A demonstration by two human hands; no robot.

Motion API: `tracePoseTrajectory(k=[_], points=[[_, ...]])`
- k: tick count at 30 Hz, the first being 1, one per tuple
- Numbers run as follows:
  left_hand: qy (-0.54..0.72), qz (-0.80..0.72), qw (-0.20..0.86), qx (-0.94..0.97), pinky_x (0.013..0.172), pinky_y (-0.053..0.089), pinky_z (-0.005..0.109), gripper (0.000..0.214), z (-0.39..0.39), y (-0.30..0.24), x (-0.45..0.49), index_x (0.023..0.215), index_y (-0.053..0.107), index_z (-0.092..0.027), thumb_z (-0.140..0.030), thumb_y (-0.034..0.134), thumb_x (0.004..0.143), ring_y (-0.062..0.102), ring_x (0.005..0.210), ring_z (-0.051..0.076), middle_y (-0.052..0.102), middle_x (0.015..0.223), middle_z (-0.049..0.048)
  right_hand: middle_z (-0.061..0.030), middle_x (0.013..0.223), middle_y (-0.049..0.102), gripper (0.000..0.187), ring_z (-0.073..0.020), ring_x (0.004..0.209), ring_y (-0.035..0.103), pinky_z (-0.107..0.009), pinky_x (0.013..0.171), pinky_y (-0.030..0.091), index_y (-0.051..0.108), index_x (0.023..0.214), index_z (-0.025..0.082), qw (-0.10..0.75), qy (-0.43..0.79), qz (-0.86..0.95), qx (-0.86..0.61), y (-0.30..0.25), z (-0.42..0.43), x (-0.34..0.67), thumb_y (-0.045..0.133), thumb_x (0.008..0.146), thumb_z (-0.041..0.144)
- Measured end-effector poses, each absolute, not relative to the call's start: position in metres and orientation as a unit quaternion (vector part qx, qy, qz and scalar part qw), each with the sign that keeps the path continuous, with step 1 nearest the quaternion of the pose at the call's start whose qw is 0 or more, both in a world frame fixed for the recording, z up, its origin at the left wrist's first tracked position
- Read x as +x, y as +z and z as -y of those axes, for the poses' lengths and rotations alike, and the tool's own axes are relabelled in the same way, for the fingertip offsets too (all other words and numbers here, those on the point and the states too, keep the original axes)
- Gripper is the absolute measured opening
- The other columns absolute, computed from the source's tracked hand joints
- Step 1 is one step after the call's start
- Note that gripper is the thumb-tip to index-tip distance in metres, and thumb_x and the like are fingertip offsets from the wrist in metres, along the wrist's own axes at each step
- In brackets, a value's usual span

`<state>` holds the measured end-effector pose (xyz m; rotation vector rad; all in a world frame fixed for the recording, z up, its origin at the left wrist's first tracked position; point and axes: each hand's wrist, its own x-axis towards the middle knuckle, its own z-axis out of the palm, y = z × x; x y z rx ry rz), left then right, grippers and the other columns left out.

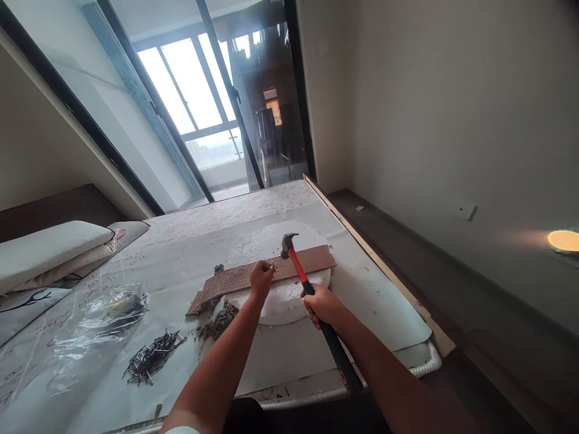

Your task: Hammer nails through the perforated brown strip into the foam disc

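Head view, what's nearest the wearer?

Two bare forearms reach in from the bottom edge. The right hand (322,304) is clenched around the handle of a claw hammer (332,343), whose black grip runs down past the wrist and whose steel head sits up by the far edge of a perforated brown strip (307,262).

And the left hand (261,278)?

Its fingers are pinched together, resting on that strip. Whatever they hold is too small to make out, so I can't tell if they're gripping anything.

So the strip lies right under both hands?

Yes, it runs beneath them, across a round white patch (284,307) on a large printed white sheet (380,301). Crumbled grey debris (219,320) sits just below its near edge.

What's off to the left?

A loose pile of dark nails (154,357), then a clear plastic bag (99,319), and farther out a white cushion (45,253).

And beyond all that?

A wooden edge strip (380,265) lines the sheet's right side. Past the sheet stands a tall window (190,90).
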<state>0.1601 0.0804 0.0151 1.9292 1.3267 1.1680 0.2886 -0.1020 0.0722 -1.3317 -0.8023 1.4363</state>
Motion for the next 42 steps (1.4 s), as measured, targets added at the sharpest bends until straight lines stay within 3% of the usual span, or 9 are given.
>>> tracePoseTrajectory(k=[7, 23, 42], points=[[0.445, -0.478, 0.249, 0.714, 0.056, 0.035, 0.021, 0.019, -0.088, 0.009, 0.181, 0.056, 0.042, -0.020, -0.028, 0.054, 0.068, 0.054, 0.064, 0.012, 0.058, 0.064, -0.0017, 0.0129, 0.031, 0.030, 0.019, -0.0098, 0.024, 0.033, -0.020, 0.027, 0.029, 0.040, 0.078, 0.021, 0.447, 0.564, 0.367, -0.590, 0.072, 0.096, 0.294, 0.041, 0.062, 0.011], [0.457, -0.479, 0.239, 0.711, 0.054, 0.032, 0.021, 0.025, -0.092, -0.002, 0.177, 0.055, 0.028, -0.021, -0.023, 0.050, 0.066, 0.055, 0.066, 0.012, 0.050, 0.058, -0.0041, 0.0140, 0.028, 0.030, 0.023, -0.0098, 0.023, 0.030, -0.019, 0.025, 0.027, 0.037, 0.083, 0.021, 0.432, 0.575, 0.376, -0.584, 0.079, 0.095, 0.283, 0.039, 0.062, 0.011], [0.459, -0.465, 0.247, 0.716, 0.059, 0.036, 0.021, 0.029, -0.089, -0.007, 0.176, 0.052, 0.027, -0.021, -0.024, 0.051, 0.069, 0.060, 0.071, 0.013, 0.061, 0.067, -0.0002, 0.0128, 0.028, 0.032, 0.024, -0.0111, 0.023, 0.034, -0.019, 0.027, 0.029, 0.041, 0.088, 0.021, 0.420, 0.528, 0.425, -0.604, 0.075, 0.097, 0.288, 0.040, 0.065, 0.015]])
